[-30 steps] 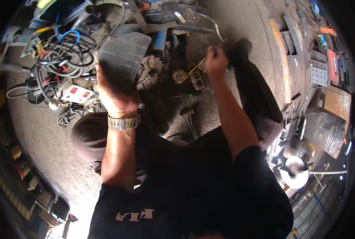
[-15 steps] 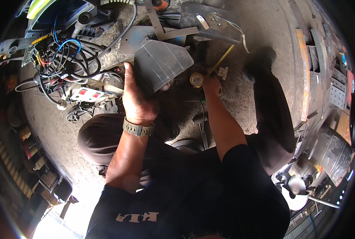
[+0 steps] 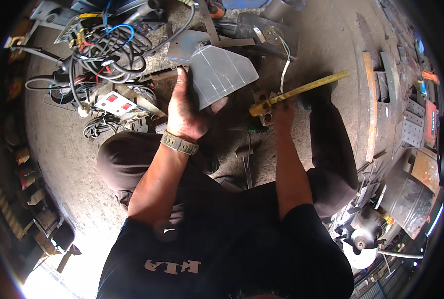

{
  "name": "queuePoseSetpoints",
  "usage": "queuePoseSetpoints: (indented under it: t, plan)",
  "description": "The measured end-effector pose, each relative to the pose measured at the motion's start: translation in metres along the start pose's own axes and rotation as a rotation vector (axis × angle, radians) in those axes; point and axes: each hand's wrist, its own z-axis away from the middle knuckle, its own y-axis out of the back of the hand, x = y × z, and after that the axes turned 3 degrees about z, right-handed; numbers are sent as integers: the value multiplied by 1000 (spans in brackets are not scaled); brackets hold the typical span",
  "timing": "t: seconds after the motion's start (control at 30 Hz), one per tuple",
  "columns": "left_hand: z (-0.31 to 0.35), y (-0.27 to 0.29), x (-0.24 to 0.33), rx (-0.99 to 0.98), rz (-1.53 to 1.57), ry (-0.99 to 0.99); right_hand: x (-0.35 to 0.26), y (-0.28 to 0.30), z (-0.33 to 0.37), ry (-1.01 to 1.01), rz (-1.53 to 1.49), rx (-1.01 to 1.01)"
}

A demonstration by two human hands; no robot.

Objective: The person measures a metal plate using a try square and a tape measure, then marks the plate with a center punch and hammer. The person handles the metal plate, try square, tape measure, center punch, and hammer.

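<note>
My left hand (image 3: 187, 114), wearing a wristwatch, grips the lower left edge of a grey metal plate (image 3: 222, 72). The plate has angled corners, and pale straight lines are marked across its face. To the right of it, my right hand (image 3: 283, 115) is closed around a yellow tape measure (image 3: 260, 108), blurred by motion. Its yellow blade (image 3: 316, 86) sticks out toward the upper right, apart from the plate. Most of the right fingers are hard to make out.
Tangled cables (image 3: 115, 55) and a white socket strip with red switches (image 3: 115, 103) lie at the left. Beyond the plate is a flat metal square (image 3: 209, 27). Long metal strips (image 3: 369, 109) and a perforated plate (image 3: 412, 124) lie on the right.
My right hand has lifted and turned the tape measure, so its blade now points up to the right. The plate, still in my left hand, appears slightly further right in view.
</note>
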Motion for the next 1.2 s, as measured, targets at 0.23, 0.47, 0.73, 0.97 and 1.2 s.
queuePoseSetpoints:
  t: [0.23,0.47,0.73,0.97,1.2]
  plan:
    - [11,-2,-13,-157,63,51,-141,57,31,-256,-857,-262]
    - [25,-14,-20,-167,-47,56,-166,122,115,-669,-469,-430]
    - [20,2,-23,-192,-32,81,-232,179,168,-699,-447,-577]
    - [13,6,-28,-151,-66,81,-257,216,136,-194,-42,-305]
    - [13,9,-30,-110,-76,91,-241,198,59,244,353,-260]
